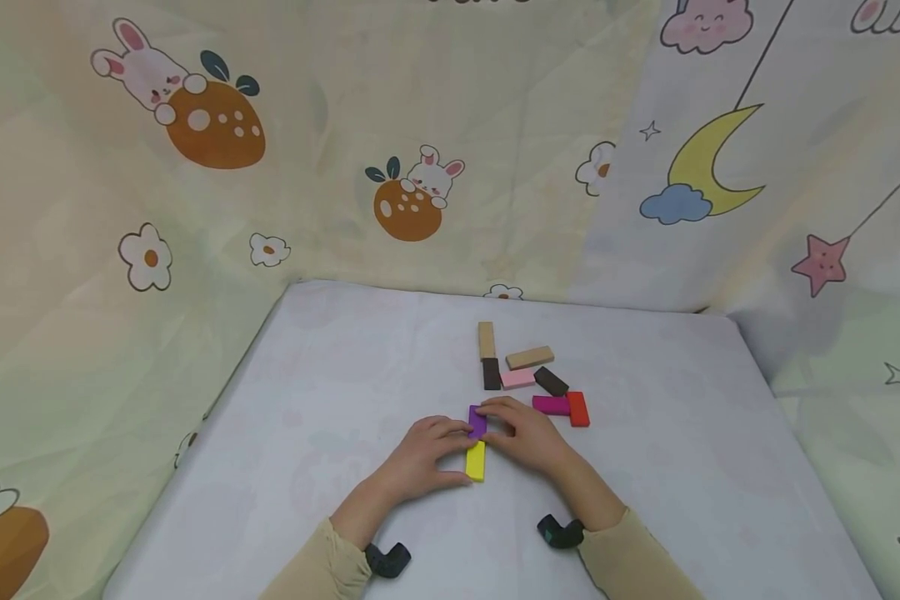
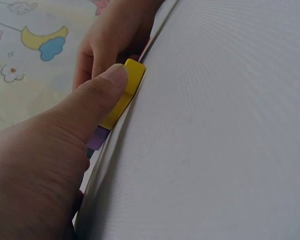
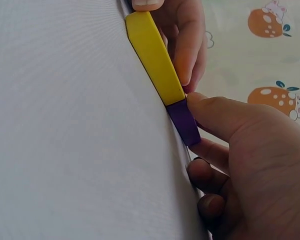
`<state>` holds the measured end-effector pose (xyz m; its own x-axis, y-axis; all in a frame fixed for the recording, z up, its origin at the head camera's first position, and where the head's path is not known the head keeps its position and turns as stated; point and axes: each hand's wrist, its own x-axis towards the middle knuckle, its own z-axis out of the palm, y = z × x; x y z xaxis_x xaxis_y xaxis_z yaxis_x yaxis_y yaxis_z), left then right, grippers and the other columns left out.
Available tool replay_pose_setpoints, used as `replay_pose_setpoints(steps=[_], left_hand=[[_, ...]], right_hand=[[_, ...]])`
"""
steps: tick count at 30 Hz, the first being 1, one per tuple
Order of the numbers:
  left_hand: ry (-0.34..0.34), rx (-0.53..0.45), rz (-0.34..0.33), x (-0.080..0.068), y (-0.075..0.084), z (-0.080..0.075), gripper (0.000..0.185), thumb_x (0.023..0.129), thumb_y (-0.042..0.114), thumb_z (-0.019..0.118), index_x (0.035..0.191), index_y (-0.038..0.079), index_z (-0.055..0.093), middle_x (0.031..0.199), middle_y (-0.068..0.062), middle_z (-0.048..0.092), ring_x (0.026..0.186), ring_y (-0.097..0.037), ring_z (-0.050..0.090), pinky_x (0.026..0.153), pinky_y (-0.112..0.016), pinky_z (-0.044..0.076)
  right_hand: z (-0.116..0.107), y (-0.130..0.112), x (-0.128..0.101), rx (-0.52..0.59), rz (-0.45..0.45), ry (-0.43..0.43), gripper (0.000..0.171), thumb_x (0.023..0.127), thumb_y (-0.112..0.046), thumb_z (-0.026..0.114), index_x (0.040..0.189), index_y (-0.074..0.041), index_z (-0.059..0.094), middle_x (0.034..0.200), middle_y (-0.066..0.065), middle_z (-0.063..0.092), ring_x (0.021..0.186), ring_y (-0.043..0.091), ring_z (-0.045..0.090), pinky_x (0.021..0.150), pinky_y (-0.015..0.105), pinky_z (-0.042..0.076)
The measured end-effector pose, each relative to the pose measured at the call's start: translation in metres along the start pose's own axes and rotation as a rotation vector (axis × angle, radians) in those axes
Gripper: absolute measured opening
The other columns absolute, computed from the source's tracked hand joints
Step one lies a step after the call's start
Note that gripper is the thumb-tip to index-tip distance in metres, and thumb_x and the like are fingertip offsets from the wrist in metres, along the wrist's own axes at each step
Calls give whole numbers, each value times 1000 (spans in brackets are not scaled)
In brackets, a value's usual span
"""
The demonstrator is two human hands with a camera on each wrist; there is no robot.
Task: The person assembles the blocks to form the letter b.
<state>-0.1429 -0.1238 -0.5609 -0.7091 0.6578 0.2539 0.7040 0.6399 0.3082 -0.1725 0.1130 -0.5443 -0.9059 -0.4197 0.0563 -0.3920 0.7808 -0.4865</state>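
Observation:
A yellow block and a purple block lie end to end on the white tabletop, in line away from the body. My left hand grips the yellow block, its thumb at the near end and its fingertips by the seam between the two. From the other side, my right hand pinches the purple block between a thumb near the seam and an index finger at the far end. The right wrist view shows the yellow block meeting the purple block with their ends together.
Beyond the hands lie two tan blocks, a dark brown block beside a pink block, and another dark block. A magenta block touches a red block on the right. Printed cloth walls the table.

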Motion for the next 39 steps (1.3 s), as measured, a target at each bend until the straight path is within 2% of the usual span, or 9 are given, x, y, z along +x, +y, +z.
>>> replay_pose_setpoints(steps=[5,11,15,17,22,27,29,33,39], left_hand=[[-1,-7,-3,0,-1,0,58,78,66,54,127,37,51,135,14,45,124,-14,40,108,-40,29],[-15,17,-9,2,0,1,62,78,67,52,133,38,44,136,16,43,125,-13,39,109,-38,28],[-23,15,-14,2,0,1,60,79,66,52,132,39,44,136,16,42,124,-13,39,108,-38,28],[-28,14,-21,2,0,1,60,79,66,52,132,40,45,136,17,42,124,-13,39,108,-38,28],[-51,20,-37,2,0,1,61,79,68,50,133,40,43,137,17,41,126,-11,38,109,-37,27],[-50,23,-31,1,0,2,61,79,69,48,133,40,43,137,16,41,127,-11,38,109,-38,28],[-46,21,-27,0,-1,2,60,80,68,48,133,40,44,137,16,41,126,-12,39,108,-38,28],[-51,16,-26,1,0,1,59,80,68,48,132,40,44,138,18,40,126,-12,39,109,-38,28],[-60,12,-40,2,2,-2,59,80,67,48,132,41,44,138,18,40,127,-13,38,110,-38,28]], right_hand=[[0,0,1,18,-10,9,40,82,-43,64,121,-45,54,128,-17,51,120,11,50,92,42,49],[-2,2,1,35,11,-8,40,83,-43,62,121,-46,52,129,-18,50,120,11,49,92,42,49],[-3,3,5,73,55,34,36,86,-40,60,121,-45,53,130,-19,48,118,10,49,91,39,50],[-4,3,8,97,64,59,36,87,-38,58,123,-41,53,132,-19,47,122,11,47,93,41,49],[-8,0,14,59,54,24,43,89,-38,55,130,-45,44,141,-21,37,133,11,36,100,46,43],[-7,-2,22,-15,73,-32,56,88,-42,55,138,-47,29,148,-21,25,137,11,29,103,45,40],[-5,-3,25,-33,94,-34,57,88,-43,55,140,-43,30,149,-19,26,138,13,29,103,46,40],[-3,-2,28,-51,131,9,50,89,-40,53,137,-34,40,146,-14,34,134,16,35,102,47,40],[-7,2,24,-29,206,73,43,90,-37,53,132,-30,48,141,-11,42,132,20,40,101,49,40]])
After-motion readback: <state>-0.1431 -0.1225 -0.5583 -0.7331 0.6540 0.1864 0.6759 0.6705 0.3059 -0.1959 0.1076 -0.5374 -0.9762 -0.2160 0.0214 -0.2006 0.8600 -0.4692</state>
